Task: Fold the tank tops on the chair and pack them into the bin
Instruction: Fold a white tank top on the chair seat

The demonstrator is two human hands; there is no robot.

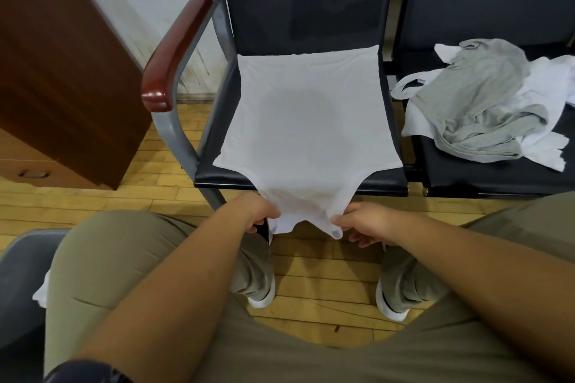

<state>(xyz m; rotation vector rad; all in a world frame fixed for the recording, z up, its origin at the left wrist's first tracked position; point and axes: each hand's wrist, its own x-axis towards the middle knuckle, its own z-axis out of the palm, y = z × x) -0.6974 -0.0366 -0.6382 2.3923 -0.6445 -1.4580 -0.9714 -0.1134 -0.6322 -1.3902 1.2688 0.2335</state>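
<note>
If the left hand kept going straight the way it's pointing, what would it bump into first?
Probably the front edge of the chair seat, just ahead. The left hand already grips the white tank top hanging there, though depth is hard to judge.

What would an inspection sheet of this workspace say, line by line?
Surface: black seat, mostly covered by the top.
Job's things: white top spread flat on the seat, straps hanging over its front edge; pile of grey and white tops on the next seat; bin not identified.
Clutter: white cloth at lower left, unclear what it is.
Hands: left hand and right hand each grip a strap.
Cables: nothing seen.
Surroundings: wooden floor, brown cabinet at left.
</note>
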